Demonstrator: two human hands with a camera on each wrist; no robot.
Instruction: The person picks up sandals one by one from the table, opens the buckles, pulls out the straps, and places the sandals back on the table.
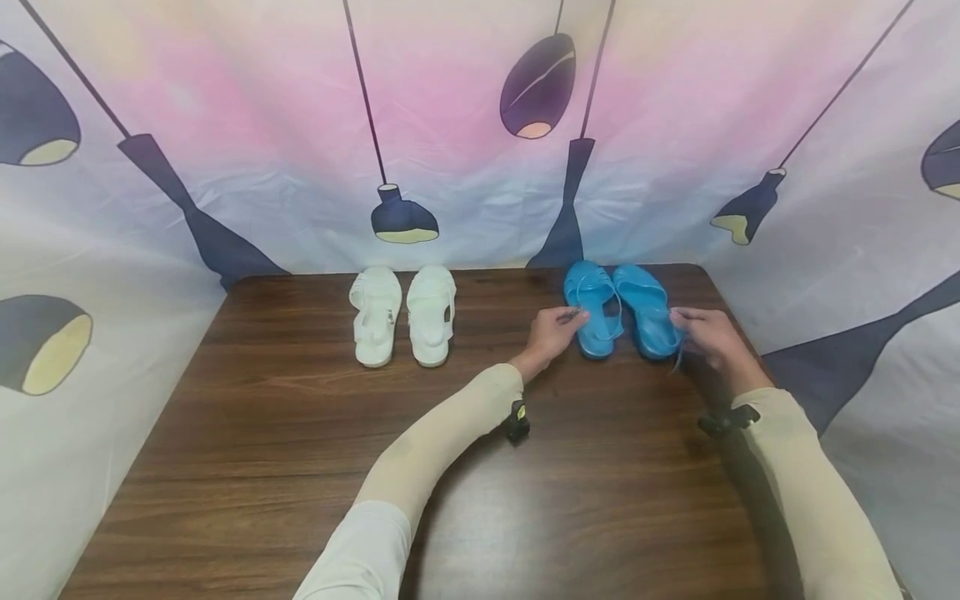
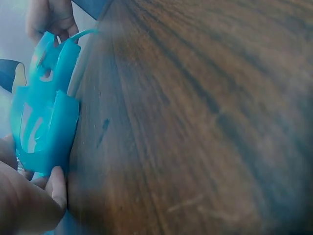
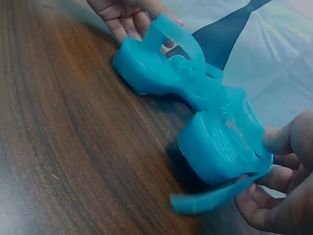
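A pair of blue sandals lies at the right of the table's far side, toes toward the wall. My left hand (image 1: 553,335) pinches at the outer side of the left blue sandal (image 1: 597,333). In the left wrist view, that hand's fingers (image 2: 57,188) touch the near end of a sandal. My right hand (image 1: 712,335) holds the outer side of the right blue sandal (image 1: 649,312) between thumb and fingers. A loose heel strap (image 3: 210,198) sticks out from beneath its fingers in the right wrist view.
White sandals, left shoe (image 1: 375,321) and right shoe (image 1: 431,321), stand side by side left of the blue pair. All rest on a dark wooden table (image 1: 300,450). A cloth backdrop (image 1: 465,167) printed with lamps hangs behind the table and along its sides.
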